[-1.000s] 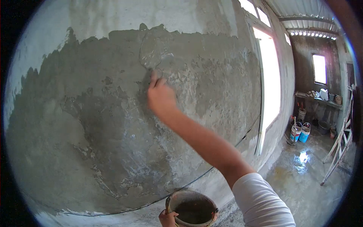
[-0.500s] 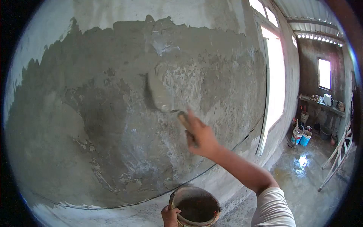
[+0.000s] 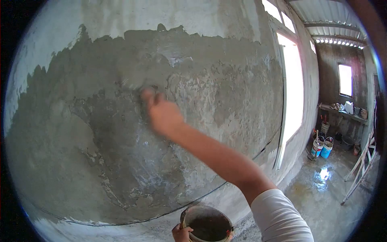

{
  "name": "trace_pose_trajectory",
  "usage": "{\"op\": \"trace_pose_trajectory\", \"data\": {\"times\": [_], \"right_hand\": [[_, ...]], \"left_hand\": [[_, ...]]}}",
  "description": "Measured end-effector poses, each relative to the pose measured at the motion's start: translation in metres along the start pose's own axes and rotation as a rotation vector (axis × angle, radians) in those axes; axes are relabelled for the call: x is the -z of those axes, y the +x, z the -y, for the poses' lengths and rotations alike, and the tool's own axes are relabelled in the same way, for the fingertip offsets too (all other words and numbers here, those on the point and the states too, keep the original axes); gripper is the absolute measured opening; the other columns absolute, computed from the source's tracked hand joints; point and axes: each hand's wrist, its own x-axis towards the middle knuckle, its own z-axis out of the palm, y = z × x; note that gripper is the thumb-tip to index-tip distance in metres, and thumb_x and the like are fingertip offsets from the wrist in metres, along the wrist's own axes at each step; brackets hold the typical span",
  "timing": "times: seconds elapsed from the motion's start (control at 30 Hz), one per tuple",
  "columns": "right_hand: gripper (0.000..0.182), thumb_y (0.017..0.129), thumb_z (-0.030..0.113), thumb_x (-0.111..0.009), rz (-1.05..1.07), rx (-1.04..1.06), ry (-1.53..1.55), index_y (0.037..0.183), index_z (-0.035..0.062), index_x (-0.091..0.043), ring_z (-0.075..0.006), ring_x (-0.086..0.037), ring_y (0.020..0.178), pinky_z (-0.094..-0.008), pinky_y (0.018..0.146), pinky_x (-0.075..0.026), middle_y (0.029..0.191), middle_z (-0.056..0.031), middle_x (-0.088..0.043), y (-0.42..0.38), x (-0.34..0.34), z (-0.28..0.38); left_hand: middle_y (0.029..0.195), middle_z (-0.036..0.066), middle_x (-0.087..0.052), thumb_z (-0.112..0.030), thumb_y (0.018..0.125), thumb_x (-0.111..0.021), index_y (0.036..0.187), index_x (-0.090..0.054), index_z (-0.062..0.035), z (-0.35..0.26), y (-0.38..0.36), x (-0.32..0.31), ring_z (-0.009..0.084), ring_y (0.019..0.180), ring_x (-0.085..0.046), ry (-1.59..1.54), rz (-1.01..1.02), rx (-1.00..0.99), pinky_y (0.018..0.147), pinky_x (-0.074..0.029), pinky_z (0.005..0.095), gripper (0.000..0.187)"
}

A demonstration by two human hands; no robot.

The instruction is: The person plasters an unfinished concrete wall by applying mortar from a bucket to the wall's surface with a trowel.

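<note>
My right hand [image 3: 163,115] grips a blurred trowel [image 3: 131,84] flat against the wall [image 3: 100,141] to spread plaster; below the wall, my left fingers [image 3: 181,233] clasp the bucket [image 3: 207,224] rim.

This is a building under construction, an unfinished room. A bare wall [image 3: 121,161] half coated in wet grey plaster fills the left and centre of the frame. At the right are an unglazed window opening [image 3: 291,84], a wet concrete floor [image 3: 322,189], buckets [image 3: 322,147], a cluttered shelf [image 3: 342,111] and a corrugated metal roof [image 3: 326,20].

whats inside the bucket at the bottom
The bucket held by the left hand holds dark wet mortar; its lower part is cut off by the frame.
</note>
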Motion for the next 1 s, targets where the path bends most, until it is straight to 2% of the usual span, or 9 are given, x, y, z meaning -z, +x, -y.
{"op": "trace_pose_trajectory", "data": {"times": [0.17,0.3,0.4,0.53,0.7,0.77,0.9,0.97,1.0], "right_hand": [[0.087,0.073,0.009,-0.07,0.085,0.121,0.205,0.151,0.0067,-0.032,-0.0423,-0.066,0.075,-0.05,0.068,-0.057,0.102,-0.0269,-0.06,-0.034,0.03,0.016],[0.082,0.073,0.006,-0.067,-0.315,-0.033,0.104,0.15,0.0051,-0.038,-0.043,-0.065,0.074,-0.0494,0.067,-0.056,0.098,-0.0272,-0.062,-0.04,0.03,-0.067],[0.078,0.075,0.006,-0.067,-0.377,-0.31,0.06,0.148,0.0042,-0.04,-0.0438,-0.065,0.078,-0.0491,0.069,-0.056,0.097,-0.0268,-0.064,-0.035,0.04,-0.094],[0.086,0.078,0.008,-0.069,-0.096,-0.379,0.064,0.153,0.0045,-0.027,-0.0441,-0.067,0.088,-0.0507,0.077,-0.057,0.108,-0.029,-0.061,-0.035,0.023,-0.064],[0.091,0.076,0.006,-0.07,0.158,-0.112,0.069,0.155,0.0054,-0.025,-0.0446,-0.068,0.081,-0.0491,0.07,-0.058,0.106,-0.0281,-0.06,-0.048,-0.005,0.049],[0.09,0.077,0.006,-0.068,0.167,0.006,0.287,0.155,0.005,-0.024,-0.0443,-0.067,0.078,-0.0494,0.066,-0.057,0.102,-0.0281,-0.06,-0.056,0.003,0.063],[0.085,0.075,0.007,-0.068,-0.129,0.038,0.253,0.151,0.0006,-0.03,-0.0441,-0.067,0.078,-0.0508,0.066,-0.056,0.098,-0.0266,-0.062,-0.057,0.019,0.005],[0.081,0.074,0.009,-0.069,-0.312,-0.101,0.226,0.147,-0.0024,-0.036,-0.044,-0.067,0.079,-0.0512,0.069,-0.056,0.095,-0.0248,-0.066,-0.032,0.029,-0.057],[0.078,0.074,0.01,-0.069,-0.35,-0.226,0.241,0.144,-0.0039,-0.04,-0.0439,-0.067,0.08,-0.0515,0.07,-0.055,0.094,-0.0236,-0.068,-0.017,0.039,-0.085]], "left_hand": [[0.071,0.007,-0.059,0.002,0.064,-0.069,0.077,-0.062,0.0011,0.015,0.014,0.019,0.0245,0.062,-0.051,0.066,-0.02,-0.009,0.064,-0.045,0.0425,0.015],[0.072,0.008,-0.061,0.002,0.063,-0.068,0.076,-0.063,0.0042,0.009,0.001,0.026,0.0251,0.061,-0.054,-0.018,-0.053,-0.034,0.061,-0.045,0.0401,0.015],[0.071,0.008,-0.058,-0.002,0.077,-0.061,0.086,-0.065,-0.0002,0.007,-0.007,0.038,0.0184,0.058,-0.05,-0.182,0.118,-0.122,0.055,-0.043,0.035,0.011],[0.075,0.007,-0.056,-0.005,0.074,-0.065,0.086,-0.063,0.0009,0.007,-0.009,0.046,0.0222,0.064,-0.05,-0.05,0.105,-0.128,0.06,-0.044,0.0364,0.013],[0.071,0.008,-0.054,-0.009,0.073,-0.069,0.089,-0.063,0.0005,0.029,-0.001,0.059,0.026,0.066,-0.053,-0.046,0.08,-0.076,0.063,-0.047,0.0383,0.02],[0.079,0.013,-0.057,-0.007,0.074,-0.067,0.1,-0.063,0.0021,0.05,0.0,0.073,0.0278,0.074,-0.056,0.421,0.11,-1.109,0.069,-0.049,0.0433,0.027],[0.092,0.021,-0.058,-0.019,0.078,-0.074,0.106,-0.061,0.0029,0.06,0.005,0.085,0.0328,0.087,-0.058,0.406,0.195,-1.045,0.076,-0.048,0.0498,0.038],[0.101,0.023,-0.058,-0.024,0.079,-0.076,0.099,-0.061,0.0023,0.043,0.003,0.082,0.0341,0.092,-0.057,-0.114,0.146,0.008,0.08,-0.046,0.0526,0.036],[0.101,0.023,-0.058,-0.024,0.079,-0.076,0.099,-0.061,0.0023,0.031,-0.009,0.081,0.0341,0.092,-0.057,-0.109,0.146,0.007,0.08,-0.046,0.0526,0.036]]}}
